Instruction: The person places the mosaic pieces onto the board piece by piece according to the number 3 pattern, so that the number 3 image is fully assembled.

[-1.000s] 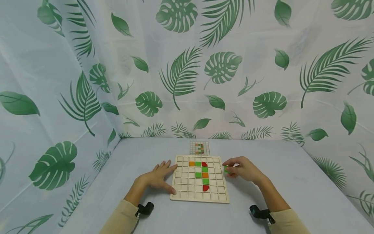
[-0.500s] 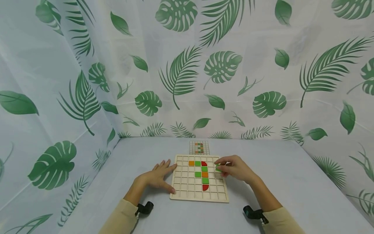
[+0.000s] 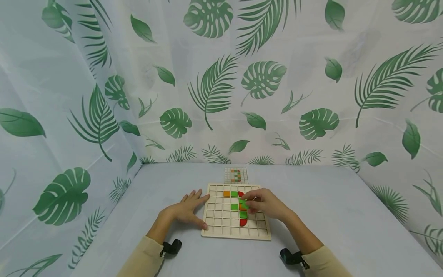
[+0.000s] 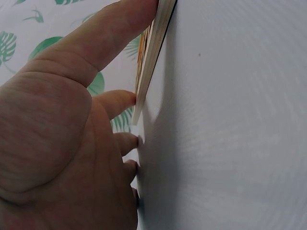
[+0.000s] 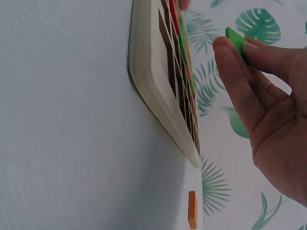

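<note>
A square wooden grid board (image 3: 218,223) lies on the table, with green, orange and red tiles seated in some cells. My left hand (image 3: 187,209) is spread at the board's left side, thumb and index finger touching its edge. Over the board's right half, my right hand (image 3: 269,204) pinches a green tile (image 5: 236,43) between thumb and fingers, raised off the grid. Its fingers partly cover the tiles beneath. Below the held tile sit a green square (image 3: 243,214) and a red rounded tile (image 3: 243,222).
Behind the board lies a small pattern card (image 3: 236,175) printed with a coloured grid. An orange tile (image 5: 192,210) rests on the table beside the board in the right wrist view. A leaf-printed curtain (image 3: 221,96) hangs along the back and sides.
From beside the board's right edge, my right hand has moved left over the grid, carrying the green tile. My left hand stays at the board's left edge.
</note>
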`<state>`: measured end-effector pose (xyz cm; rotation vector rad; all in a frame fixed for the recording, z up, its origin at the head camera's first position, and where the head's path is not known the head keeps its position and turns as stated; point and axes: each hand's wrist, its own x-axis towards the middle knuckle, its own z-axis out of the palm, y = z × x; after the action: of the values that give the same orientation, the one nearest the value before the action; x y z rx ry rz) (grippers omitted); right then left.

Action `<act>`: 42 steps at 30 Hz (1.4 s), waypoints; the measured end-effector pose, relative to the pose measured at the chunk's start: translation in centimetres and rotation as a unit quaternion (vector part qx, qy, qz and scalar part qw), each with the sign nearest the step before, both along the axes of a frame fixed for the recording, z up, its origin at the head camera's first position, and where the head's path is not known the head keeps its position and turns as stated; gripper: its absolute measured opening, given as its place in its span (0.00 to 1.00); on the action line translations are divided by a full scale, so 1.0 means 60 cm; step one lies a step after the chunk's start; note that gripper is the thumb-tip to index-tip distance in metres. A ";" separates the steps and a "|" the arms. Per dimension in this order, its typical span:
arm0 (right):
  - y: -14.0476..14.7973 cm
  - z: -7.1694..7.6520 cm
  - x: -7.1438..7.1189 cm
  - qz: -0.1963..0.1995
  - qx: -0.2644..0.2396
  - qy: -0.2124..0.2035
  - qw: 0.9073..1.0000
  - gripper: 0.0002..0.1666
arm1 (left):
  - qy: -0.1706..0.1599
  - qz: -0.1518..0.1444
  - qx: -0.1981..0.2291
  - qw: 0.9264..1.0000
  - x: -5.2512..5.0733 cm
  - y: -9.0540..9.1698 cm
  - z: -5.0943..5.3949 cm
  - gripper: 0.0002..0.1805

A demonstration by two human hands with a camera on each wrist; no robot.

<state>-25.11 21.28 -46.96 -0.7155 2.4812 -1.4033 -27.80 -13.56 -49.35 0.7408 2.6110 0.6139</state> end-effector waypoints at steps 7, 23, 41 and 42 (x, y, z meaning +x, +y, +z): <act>-0.013 -0.006 0.000 0.034 -0.007 0.007 0.999 0.15 | -0.001 0.000 0.001 1.000 0.000 0.001 0.000 0.66; -0.035 -0.015 0.002 0.082 0.029 0.027 0.996 0.11 | -0.001 0.001 -0.002 1.000 0.001 0.000 0.000 0.67; -0.052 -0.018 0.007 0.083 0.080 0.042 0.992 0.07 | -0.001 -0.003 -0.004 1.000 0.000 -0.001 0.002 0.67; -0.053 -0.019 0.008 0.082 0.082 0.043 0.992 0.07 | -0.001 -0.004 -0.005 1.000 0.000 -0.001 0.002 0.67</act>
<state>-24.65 18.12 -48.07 -0.9374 2.4996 -1.1183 -27.78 -13.59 -49.26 0.7467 2.6072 0.5992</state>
